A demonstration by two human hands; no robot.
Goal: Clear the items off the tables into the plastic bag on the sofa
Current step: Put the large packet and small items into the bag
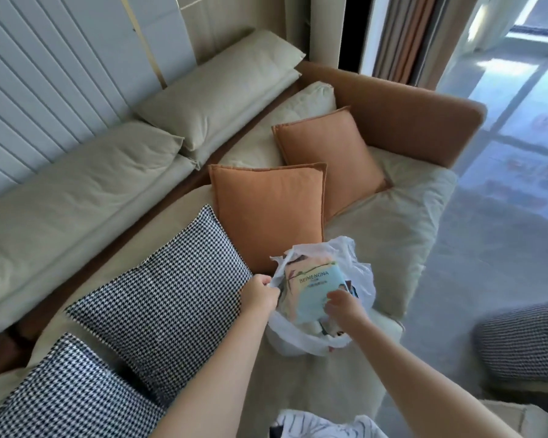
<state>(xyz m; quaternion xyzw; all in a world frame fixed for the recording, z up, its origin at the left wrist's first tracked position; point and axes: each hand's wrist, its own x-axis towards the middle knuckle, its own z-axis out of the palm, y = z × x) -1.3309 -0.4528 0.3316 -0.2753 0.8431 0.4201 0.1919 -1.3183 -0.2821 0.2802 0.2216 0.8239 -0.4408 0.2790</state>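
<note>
Striped cloth (323, 425) is showing at the bottom edge, closest to the camera, and both bare forearms are reaching out over it toward the sofa (377, 222). On the seat cushion, just in front of an orange cushion (266, 213) and beside a checked cushion (171, 298), the white plastic bag (298, 339) is sitting with its mouth open. The left hand (260, 295) is pinching the bag's rim and holding it up. The right hand (342, 306) is curling its fingers round the lower edge of a pale blue packet (314, 289), which is standing partly inside the bag. Other small things are lying in the bag beneath it, too jumbled to identify. By my judgement the clearing is well under way, with this packet going in. No table is showing, so how much is waiting cannot be told.
</note>
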